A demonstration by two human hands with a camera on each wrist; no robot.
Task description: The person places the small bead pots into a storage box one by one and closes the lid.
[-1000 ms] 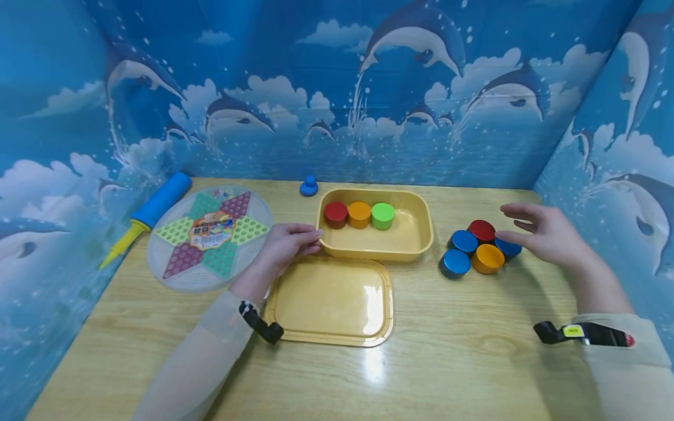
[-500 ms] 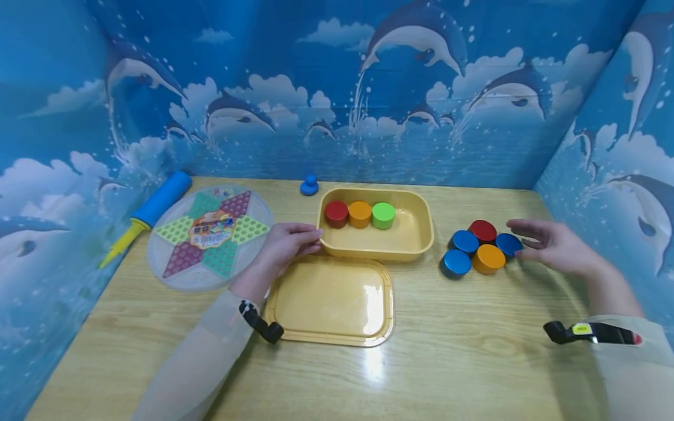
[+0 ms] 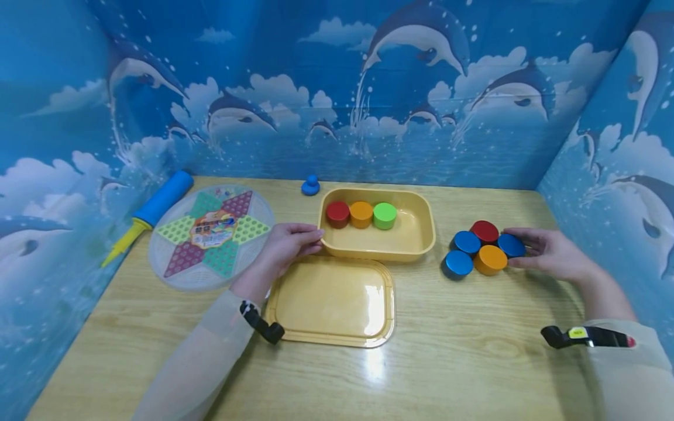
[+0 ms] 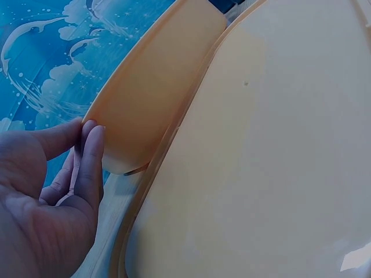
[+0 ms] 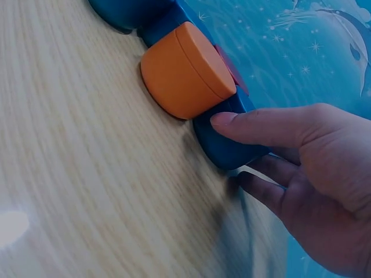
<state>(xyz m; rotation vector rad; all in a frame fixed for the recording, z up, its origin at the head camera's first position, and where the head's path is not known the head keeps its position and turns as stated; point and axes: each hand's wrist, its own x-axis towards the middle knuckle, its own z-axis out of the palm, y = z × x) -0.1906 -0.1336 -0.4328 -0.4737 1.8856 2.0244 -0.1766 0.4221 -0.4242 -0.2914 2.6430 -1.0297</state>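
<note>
Blue cylinder [image 3: 512, 245] seems light and rigid, best pinched by its sides as our right hand [image 3: 555, 256] does, our left hand [image 3: 286, 245] pinching the box [image 3: 376, 241].

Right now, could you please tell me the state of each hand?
Left hand: closed, pinching the left rim of the yellow bin.
Right hand: closed around the rightmost blue block.

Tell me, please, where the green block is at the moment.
In the head view, the green block sits inside the tan tub, at the right end of the row, beside the orange block.
</note>
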